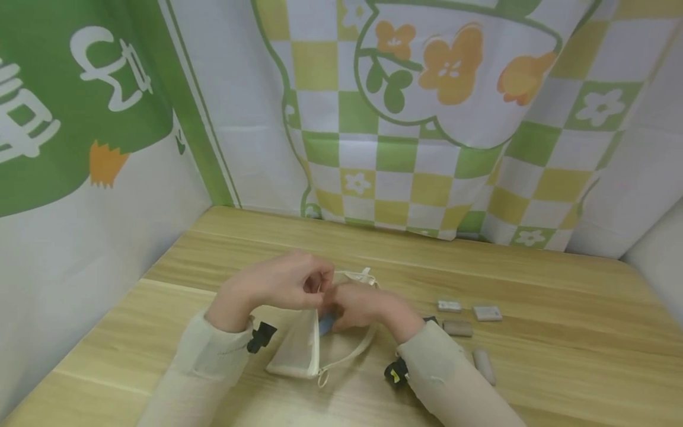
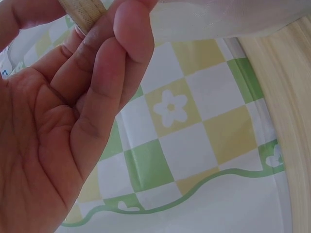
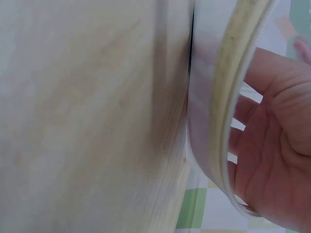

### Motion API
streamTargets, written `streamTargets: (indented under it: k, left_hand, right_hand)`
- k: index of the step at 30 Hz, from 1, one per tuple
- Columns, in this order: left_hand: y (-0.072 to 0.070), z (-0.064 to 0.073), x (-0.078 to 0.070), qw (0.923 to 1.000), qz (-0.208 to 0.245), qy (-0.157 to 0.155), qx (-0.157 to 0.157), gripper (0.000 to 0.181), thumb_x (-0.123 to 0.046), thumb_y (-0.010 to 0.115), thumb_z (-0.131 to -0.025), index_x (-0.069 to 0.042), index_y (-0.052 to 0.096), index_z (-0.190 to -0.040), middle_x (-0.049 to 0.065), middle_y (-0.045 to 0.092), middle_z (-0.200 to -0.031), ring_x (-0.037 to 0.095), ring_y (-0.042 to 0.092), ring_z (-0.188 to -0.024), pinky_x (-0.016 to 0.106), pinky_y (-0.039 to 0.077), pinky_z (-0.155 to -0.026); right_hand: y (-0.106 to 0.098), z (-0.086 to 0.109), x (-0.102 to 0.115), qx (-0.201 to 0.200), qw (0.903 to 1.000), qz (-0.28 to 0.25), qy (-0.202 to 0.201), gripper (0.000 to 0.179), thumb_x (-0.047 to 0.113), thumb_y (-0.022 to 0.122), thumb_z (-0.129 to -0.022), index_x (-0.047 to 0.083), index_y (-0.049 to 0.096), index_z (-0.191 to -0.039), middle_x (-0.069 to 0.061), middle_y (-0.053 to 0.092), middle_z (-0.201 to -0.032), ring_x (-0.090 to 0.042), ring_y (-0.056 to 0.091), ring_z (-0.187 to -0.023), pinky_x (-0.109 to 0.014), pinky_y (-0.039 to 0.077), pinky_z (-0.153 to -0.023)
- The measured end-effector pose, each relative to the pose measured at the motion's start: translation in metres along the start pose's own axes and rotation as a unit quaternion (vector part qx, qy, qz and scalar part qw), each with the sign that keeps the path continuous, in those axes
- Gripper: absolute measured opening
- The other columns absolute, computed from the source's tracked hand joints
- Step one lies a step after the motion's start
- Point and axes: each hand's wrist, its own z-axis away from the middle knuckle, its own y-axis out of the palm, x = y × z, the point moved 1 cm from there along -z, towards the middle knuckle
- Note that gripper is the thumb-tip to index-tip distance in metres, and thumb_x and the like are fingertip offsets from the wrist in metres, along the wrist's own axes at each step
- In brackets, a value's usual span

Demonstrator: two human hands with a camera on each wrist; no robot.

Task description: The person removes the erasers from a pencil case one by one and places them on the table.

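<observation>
A pale, see-through zip pouch [image 1: 296, 350] stands gaping on the table, its cream zip edge [image 3: 224, 97] curving round the opening. My left hand [image 1: 288, 281] pinches the cream edge [image 2: 83, 13] at the pouch's far side between thumb and fingers. Reaching into the opening is my right hand [image 1: 357, 302], its fingers bent behind the zip edge in the right wrist view. A light blue thing [image 1: 325, 324] shows just beneath that hand, too covered to name. Whether the right fingers grip it is hidden.
To the right lie two small whitish blocks [image 1: 449, 306], a short grey-brown cylinder [image 1: 458, 328] and a longer one [image 1: 484, 366]. The wooden table [image 1: 565, 344] meets a checked, flowered curtain [image 1: 395, 178] at the back. Black camera mounts [image 1: 261, 337] sit at both wrists.
</observation>
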Motion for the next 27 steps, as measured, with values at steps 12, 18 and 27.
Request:
streamTargets:
  k: [12, 18, 27]
  left_hand:
    - [0.0009, 0.0003, 0.0001, 1.0, 0.006, 0.0, -0.001, 0.008, -0.012, 0.065, -0.081, -0.017, 0.06, -0.078, -0.009, 0.058, -0.068, 0.003, 0.05, -0.06, 0.021, 0.045, -0.055]
    - [0.0017, -0.0006, -0.0004, 1.0, 0.006, 0.004, 0.0, 0.009, -0.012, 0.065, -0.081, -0.018, 0.06, -0.078, -0.01, 0.057, -0.066, 0.002, 0.049, -0.059, 0.02, 0.044, -0.054]
    - [0.0029, -0.0006, -0.0008, 0.9998, 0.016, 0.004, 0.006, 0.006, -0.01, 0.063, -0.079, -0.015, 0.062, -0.081, -0.008, 0.062, -0.072, 0.003, 0.054, -0.063, 0.021, 0.049, -0.058]
  right_hand:
    - [0.0011, 0.001, 0.0014, 0.008, 0.9998, -0.004, 0.015, 0.023, 0.007, 0.075, -0.08, 0.017, 0.07, -0.1, 0.004, 0.064, -0.105, -0.009, 0.056, -0.095, -0.022, 0.045, -0.087]
    - [0.0009, 0.0024, 0.001, 0.012, 0.9998, -0.008, 0.01, 0.023, 0.006, 0.075, -0.08, 0.015, 0.071, -0.101, 0.003, 0.065, -0.108, -0.01, 0.058, -0.1, -0.023, 0.046, -0.091]
    - [0.0007, 0.0043, 0.0003, 0.017, 0.9991, -0.039, 0.009, 0.023, 0.004, 0.073, -0.081, 0.012, 0.068, -0.102, 0.0, 0.065, -0.108, -0.011, 0.058, -0.101, -0.024, 0.046, -0.094]
